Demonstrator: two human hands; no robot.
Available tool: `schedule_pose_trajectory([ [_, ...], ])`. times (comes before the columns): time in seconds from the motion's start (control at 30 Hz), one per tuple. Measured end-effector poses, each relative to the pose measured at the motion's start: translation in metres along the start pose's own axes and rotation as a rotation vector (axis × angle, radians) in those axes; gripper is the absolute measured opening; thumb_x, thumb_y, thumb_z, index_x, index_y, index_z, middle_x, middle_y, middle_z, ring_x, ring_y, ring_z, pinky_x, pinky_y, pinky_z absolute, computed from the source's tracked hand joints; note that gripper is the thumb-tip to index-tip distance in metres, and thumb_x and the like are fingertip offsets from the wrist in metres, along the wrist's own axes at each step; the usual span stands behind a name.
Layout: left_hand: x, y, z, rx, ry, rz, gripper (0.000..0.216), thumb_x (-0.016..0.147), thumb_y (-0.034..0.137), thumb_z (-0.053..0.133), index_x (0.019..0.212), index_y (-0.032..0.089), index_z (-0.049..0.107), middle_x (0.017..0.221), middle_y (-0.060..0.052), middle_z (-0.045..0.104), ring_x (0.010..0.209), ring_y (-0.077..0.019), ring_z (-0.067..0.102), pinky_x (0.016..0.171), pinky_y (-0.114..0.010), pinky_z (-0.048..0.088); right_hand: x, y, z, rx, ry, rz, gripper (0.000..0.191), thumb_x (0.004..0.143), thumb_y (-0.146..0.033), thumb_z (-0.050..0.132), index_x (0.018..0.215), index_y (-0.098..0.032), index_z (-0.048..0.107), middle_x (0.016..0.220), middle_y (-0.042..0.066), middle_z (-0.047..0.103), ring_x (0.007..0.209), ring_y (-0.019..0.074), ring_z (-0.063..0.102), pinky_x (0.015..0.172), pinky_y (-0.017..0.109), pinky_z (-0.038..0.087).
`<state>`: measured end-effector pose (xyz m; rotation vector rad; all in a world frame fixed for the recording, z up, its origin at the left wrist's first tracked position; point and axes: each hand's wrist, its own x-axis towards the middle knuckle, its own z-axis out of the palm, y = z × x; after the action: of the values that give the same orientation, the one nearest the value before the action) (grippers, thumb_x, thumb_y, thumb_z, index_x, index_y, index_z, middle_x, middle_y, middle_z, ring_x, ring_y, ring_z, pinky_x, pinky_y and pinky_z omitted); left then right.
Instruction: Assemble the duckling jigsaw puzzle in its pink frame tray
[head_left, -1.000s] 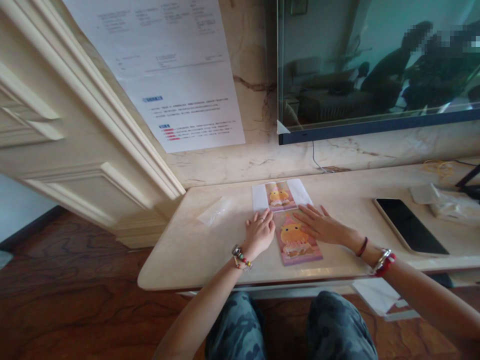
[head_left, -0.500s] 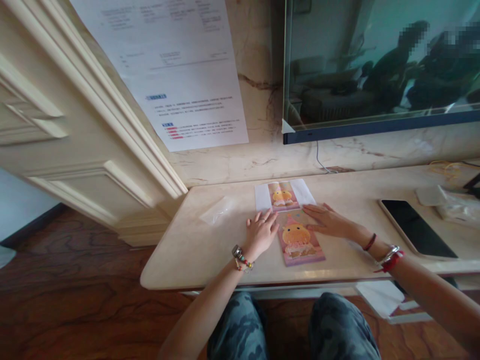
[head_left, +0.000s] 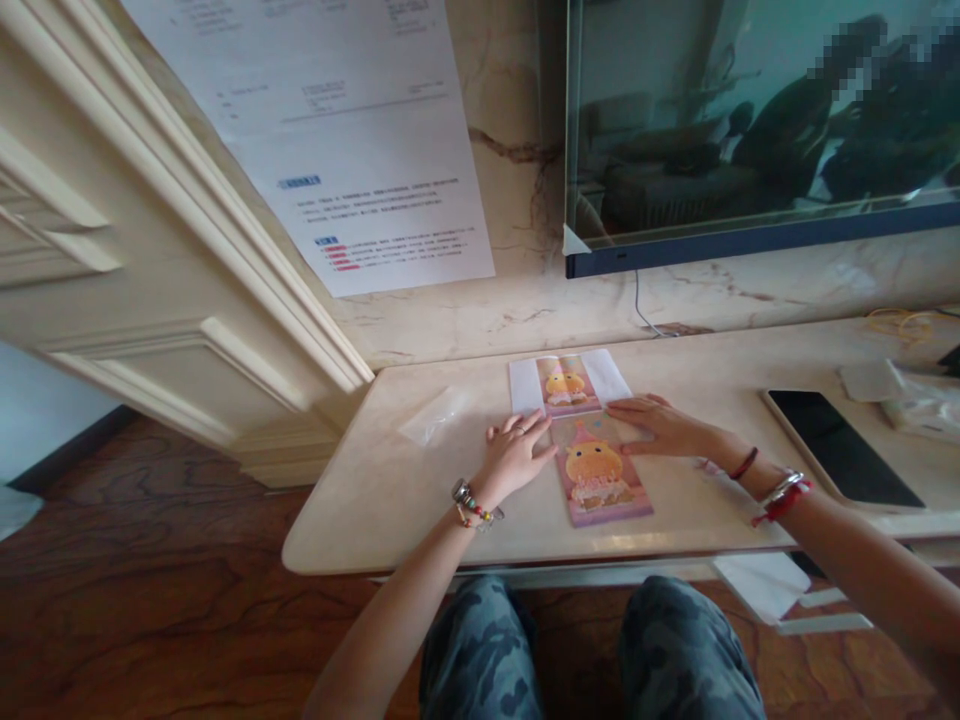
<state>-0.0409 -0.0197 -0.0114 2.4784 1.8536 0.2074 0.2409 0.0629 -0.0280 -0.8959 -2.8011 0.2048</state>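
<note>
A pink card with a yellow cartoon figure [head_left: 596,480] lies flat on the pale tabletop [head_left: 420,500]. Just behind it is a white sheet printed with the same picture [head_left: 568,385], creased down its middle. My left hand [head_left: 517,455] rests with fingers spread at the card's upper left corner, its fingertips near the sheet's lower edge. On the other side, my right hand [head_left: 660,425] is stretched out flat, fingertips by the sheet's lower right corner and thumb at the card's right edge. Neither hand grasps anything.
A clear plastic wrapper [head_left: 435,418] lies to the left. To the right are a dark-screened tablet [head_left: 840,445] and a plastic-wrapped packet [head_left: 922,400]. A television [head_left: 750,130] and a printed notice [head_left: 337,150] are on the wall behind. White papers [head_left: 761,585] show below the table edge.
My left hand has shifted slightly left, and its thumb is spread farther from the fingers. My right hand has moved slightly up. The camera view has shifted a little.
</note>
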Motion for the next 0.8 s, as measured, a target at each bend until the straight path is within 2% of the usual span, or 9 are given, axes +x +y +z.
schedule_pose_trajectory([
  [0.27, 0.004, -0.002, -0.006, -0.026, -0.053, -0.005, 0.045, 0.084, 0.050, 0.036, 0.127, 0.037, 0.038, 0.138, 0.004, 0.034, 0.122, -0.0256, 0.032, 0.091, -0.050, 0.034, -0.005, -0.006, 0.003, 0.003, 0.074, 0.014, 0.063, 0.076, -0.057, 0.047, 0.130, -0.025, 0.040, 0.130, 0.008, 0.046, 0.116, 0.0268, 0.043, 0.097, 0.045, 0.029],
  [0.57, -0.001, 0.002, 0.002, -0.009, -0.006, -0.021, 0.043, 0.086, 0.048, 0.032, 0.128, 0.039, 0.035, 0.139, 0.005, 0.033, 0.122, -0.0247, 0.034, 0.091, -0.048, 0.034, -0.007, -0.010, 0.003, 0.009, 0.055, 0.049, 0.065, 0.077, -0.057, 0.046, 0.132, -0.024, 0.036, 0.133, 0.010, 0.043, 0.118, 0.0276, 0.041, 0.098, 0.050, 0.024],
  [0.8, 0.000, -0.004, 0.003, -0.031, 0.011, -0.031, 0.050, 0.085, 0.047, 0.037, 0.131, 0.028, 0.030, 0.133, -0.002, 0.043, 0.122, -0.0228, 0.034, 0.092, -0.046, 0.033, -0.010, 0.007, 0.002, 0.127, 0.030, -0.004, 0.059, 0.080, -0.049, 0.047, 0.132, -0.025, 0.036, 0.133, 0.009, 0.043, 0.121, 0.0271, 0.039, 0.100, 0.051, 0.021],
])
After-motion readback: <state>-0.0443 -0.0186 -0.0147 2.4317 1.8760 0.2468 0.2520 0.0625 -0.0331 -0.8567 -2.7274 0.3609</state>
